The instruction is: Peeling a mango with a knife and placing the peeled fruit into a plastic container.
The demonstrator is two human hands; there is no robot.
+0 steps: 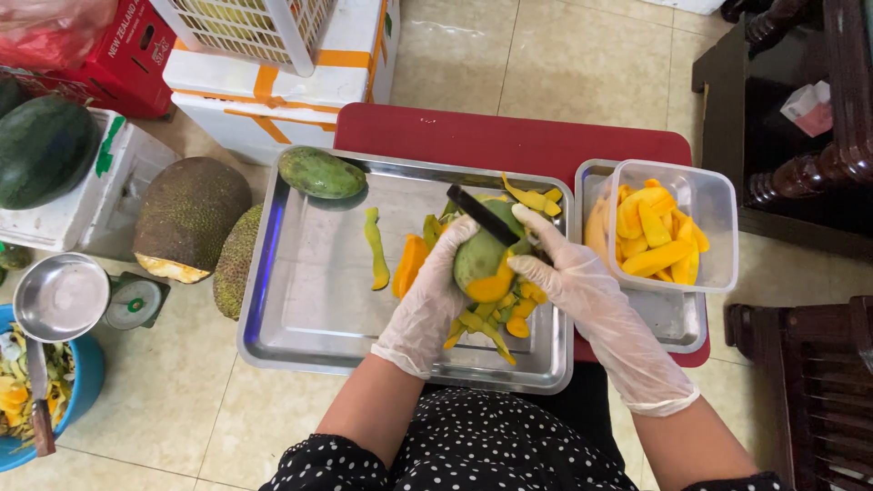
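1. Left hand (pixel 435 289) – gloved, fingers curled under half-peeled mango (pixel 486 261), gripping it over the steel tray (pixel 300 336)
2. Right hand (pixel 556 264) – closed on dark knife (pixel 482 215), blade probably touching mango top
3. Peel strips (pixel 491 323) below

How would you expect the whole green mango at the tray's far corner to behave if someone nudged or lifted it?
The whole green mango is rounded and oval, so a nudge would probably make it roll or rock on the smooth metal tray. Its unpeeled skin looks dry, so likely easy to grip. It appears solid, probably fairly heavy for its size.
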